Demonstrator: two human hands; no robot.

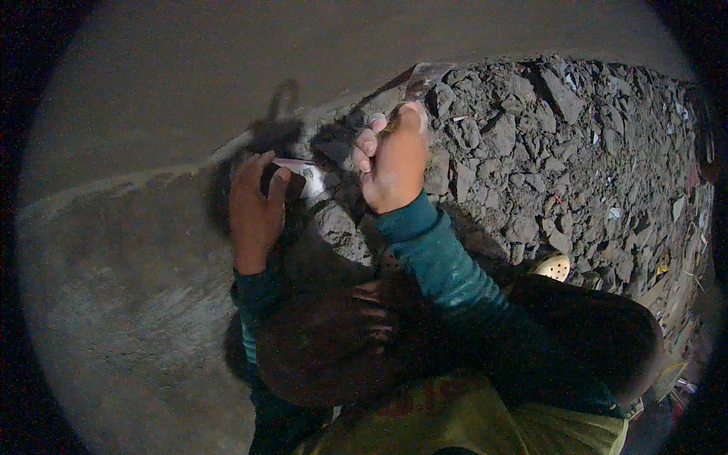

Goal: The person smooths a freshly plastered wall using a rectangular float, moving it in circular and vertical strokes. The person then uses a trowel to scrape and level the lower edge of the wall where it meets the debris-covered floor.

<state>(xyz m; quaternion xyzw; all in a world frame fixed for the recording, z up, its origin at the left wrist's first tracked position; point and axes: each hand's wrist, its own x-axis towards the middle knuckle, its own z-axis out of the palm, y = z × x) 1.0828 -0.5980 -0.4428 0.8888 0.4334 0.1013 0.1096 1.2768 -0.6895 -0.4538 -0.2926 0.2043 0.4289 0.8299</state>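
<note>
My left hand (256,205) is closed, fingers and thumb bent round a thin flat thing with a pale pinkish edge (294,162). Its kind is too dark to make out. Right beside it, a bright white patch of light falls on a grey clod (337,227). To the right, my right hand (394,159) is closed in a fist, knuckles dusted grey. A flat brownish blade (427,77) shows just beyond that fist, apparently part of a hand tool; its handle is hidden in my fingers. Broken grey lumps lie around and under both hands.
A wide heap of grey rubble (546,144) with scattered litter spreads to the right. A smooth grey surface (189,76) curves along the far side and left, meeting the rubble at a raised edge. My bent knees are near, with a cream perforated shoe (553,267) showing.
</note>
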